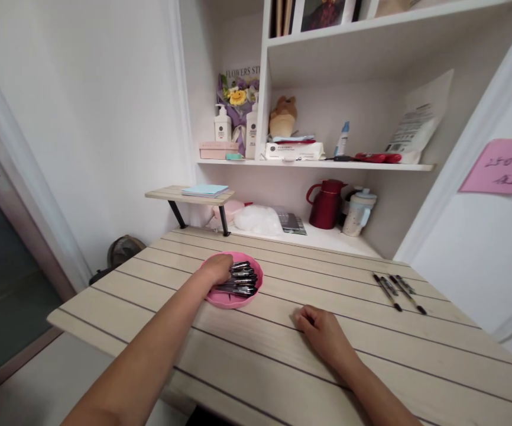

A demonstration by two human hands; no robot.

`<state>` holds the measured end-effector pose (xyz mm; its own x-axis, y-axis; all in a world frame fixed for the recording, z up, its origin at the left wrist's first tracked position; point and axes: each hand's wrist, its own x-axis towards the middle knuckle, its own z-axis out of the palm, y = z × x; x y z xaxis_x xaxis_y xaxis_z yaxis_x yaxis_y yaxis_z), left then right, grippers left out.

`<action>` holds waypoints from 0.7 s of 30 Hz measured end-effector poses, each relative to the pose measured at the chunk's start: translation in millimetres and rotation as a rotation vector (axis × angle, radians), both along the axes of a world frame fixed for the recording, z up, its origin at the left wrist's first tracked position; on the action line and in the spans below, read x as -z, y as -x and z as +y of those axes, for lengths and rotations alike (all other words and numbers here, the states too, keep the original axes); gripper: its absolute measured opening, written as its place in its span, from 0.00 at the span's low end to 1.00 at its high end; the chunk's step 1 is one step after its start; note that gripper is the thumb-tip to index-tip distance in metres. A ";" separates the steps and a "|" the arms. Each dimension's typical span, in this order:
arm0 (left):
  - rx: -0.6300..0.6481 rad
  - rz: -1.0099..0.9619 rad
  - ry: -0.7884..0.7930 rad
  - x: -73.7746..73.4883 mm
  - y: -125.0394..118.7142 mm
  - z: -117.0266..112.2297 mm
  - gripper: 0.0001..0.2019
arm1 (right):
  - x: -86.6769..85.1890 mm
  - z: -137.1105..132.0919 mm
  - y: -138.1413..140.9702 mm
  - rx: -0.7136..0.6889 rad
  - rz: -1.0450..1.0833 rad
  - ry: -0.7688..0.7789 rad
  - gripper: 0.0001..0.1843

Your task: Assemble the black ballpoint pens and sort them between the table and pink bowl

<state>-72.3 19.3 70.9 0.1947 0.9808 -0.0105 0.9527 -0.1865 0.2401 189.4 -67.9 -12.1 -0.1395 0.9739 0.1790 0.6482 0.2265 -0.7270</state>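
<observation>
A round pink bowl [256,288] stands on the slatted wooden table and holds several slim black pens [243,279], which look wrapped in shiny clear plastic. My left hand [217,269] reaches over the bowl's left side, its fingers curled down at the ends of the pens. Those fingertips are hidden, so what they grip does not show. Right of the bowl, my right hand [318,328] rests on the tabletop in a loose fist, with nothing visible in it. Two long pens [389,293] with dark ends lie farther right, beside shorter dark pieces [405,284].
A small raised stand [171,194] with blue paper [205,190] sits at the table's back left. Behind the table are a white plastic bag [258,219], a red jug [326,204] and a lidded tumbler [359,212]. Shelves [349,167] hang above.
</observation>
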 end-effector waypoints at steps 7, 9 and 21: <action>0.063 -0.290 0.020 -16.0 0.4 -7.1 0.01 | 3.6 2.9 -3.9 0.002 0.066 0.013 0.15; 0.113 -0.401 0.023 -19.4 -16.4 -17.0 0.06 | 1.9 4.3 -5.7 0.039 0.164 0.016 0.16; 0.072 -1.449 0.860 73.3 -184.1 -82.7 0.14 | -8.8 9.1 -12.4 0.287 1.181 0.194 0.18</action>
